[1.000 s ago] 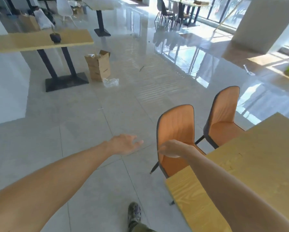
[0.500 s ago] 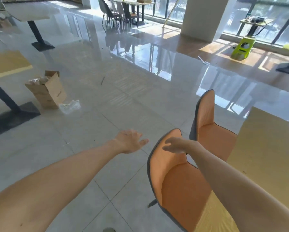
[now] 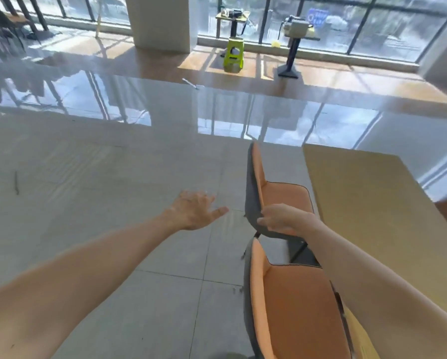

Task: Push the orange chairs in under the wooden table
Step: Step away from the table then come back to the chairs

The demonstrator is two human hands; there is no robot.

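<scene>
The right hand (image 3: 284,219) seems to curl on the far orange chair (image 3: 274,193) to steer it toward the wooden table (image 3: 372,203), while the left hand (image 3: 195,212) hovers spread, empty.

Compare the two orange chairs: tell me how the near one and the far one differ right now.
The near chair sits at the bottom of the view, untouched; the far chair has the right hand at its seat's edge. The near chair's seat looks larger in the view and is partly hidden by the right forearm; the far chair shows a thin, edge-on backrest. Both have orange seats with grey shells and stand beside the table, facing it.
</scene>
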